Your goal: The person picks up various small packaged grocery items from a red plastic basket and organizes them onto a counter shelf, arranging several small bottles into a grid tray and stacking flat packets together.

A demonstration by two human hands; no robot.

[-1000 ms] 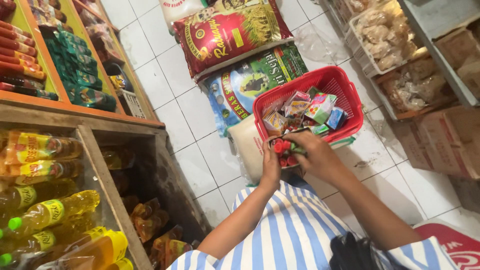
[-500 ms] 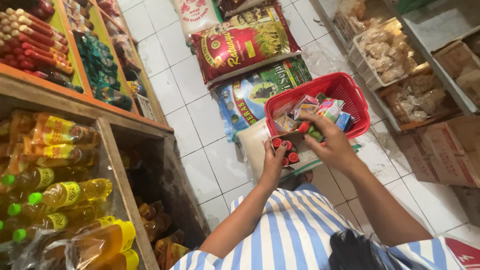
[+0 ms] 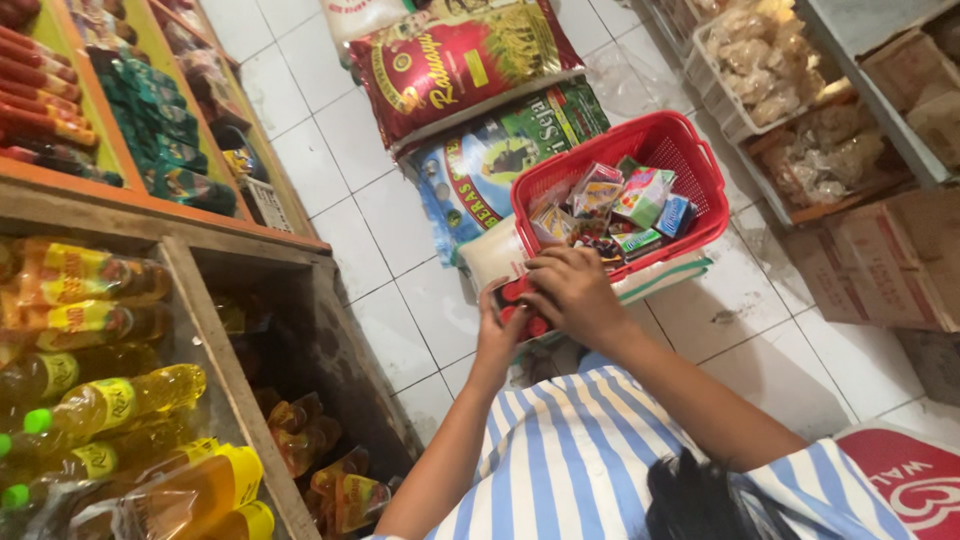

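Both hands meet just below the near rim of the red basket (image 3: 690,160), over a white sack (image 3: 492,255) on the floor. Left hand (image 3: 498,335) cups a small pack of red caps (image 3: 515,300) from below, fingers curled round it. Right hand (image 3: 572,290) lies over the top of the same pack, fingers bent and closed on it, knuckles touching the basket's near edge. Pack is mostly covered; only a few round red tops show, rest hidden. Basket is red plastic mesh, rectangular, tilted, half full of small glossy packets (image 3: 625,205), room left along its far wall. It rests on a green printed sack (image 3: 500,160), with a red sack (image 3: 450,60) beyond that, both shiny woven plastic, lying flat. Floor (image 3: 330,150) is white square tile with dark grout, an open strip running between sacks and the wooden shelf (image 3: 200,300) at left. Shelf edge is rough bare timber, close to the left elbow. Yellow oil bottles (image 3: 110,400) lie on their sides in it, clear plastic with green or yellow caps. At right, cardboard boxes (image 3: 890,260) and a white crate (image 3: 740,90) of bagged snacks hem in the aisle; free tile shows just right of the basket. Sleeve (image 3: 570,460) is blue-white striped cloth.
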